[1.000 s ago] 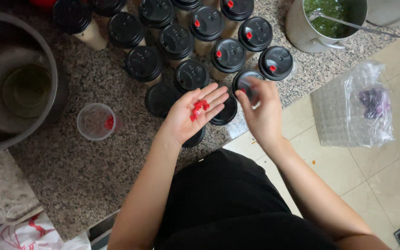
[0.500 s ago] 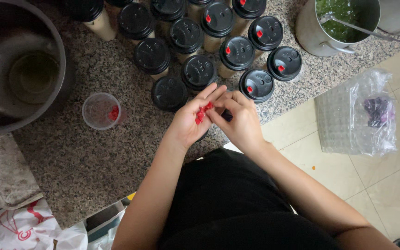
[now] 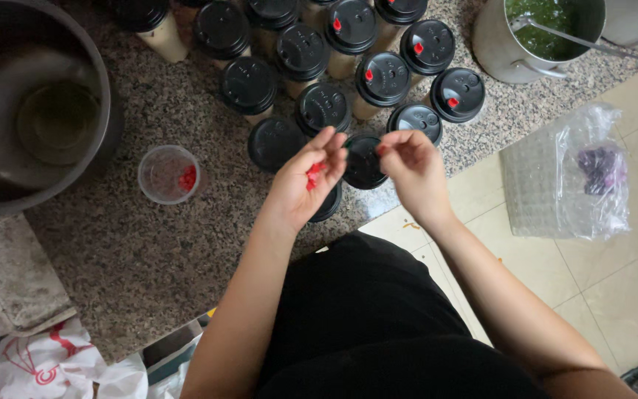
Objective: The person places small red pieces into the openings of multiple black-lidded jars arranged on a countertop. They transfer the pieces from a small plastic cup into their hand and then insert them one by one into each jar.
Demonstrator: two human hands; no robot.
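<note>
Many cups with black lids stand on the stone counter. The left hand is cupped open with small red plugs in its palm. The right hand pinches one red plug over a lid.

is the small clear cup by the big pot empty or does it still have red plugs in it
Not empty. The small clear cup stands upright on the granite counter, with a few red plugs showing against its right inner wall.

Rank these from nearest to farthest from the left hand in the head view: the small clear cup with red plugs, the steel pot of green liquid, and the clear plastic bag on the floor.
Measured from the left hand:
1. Small clear cup, on the counter to its left, nearest.
2. Steel pot, top right on the counter.
3. Clear plastic bag, on the floor far right; only slightly farther than the pot.
</note>
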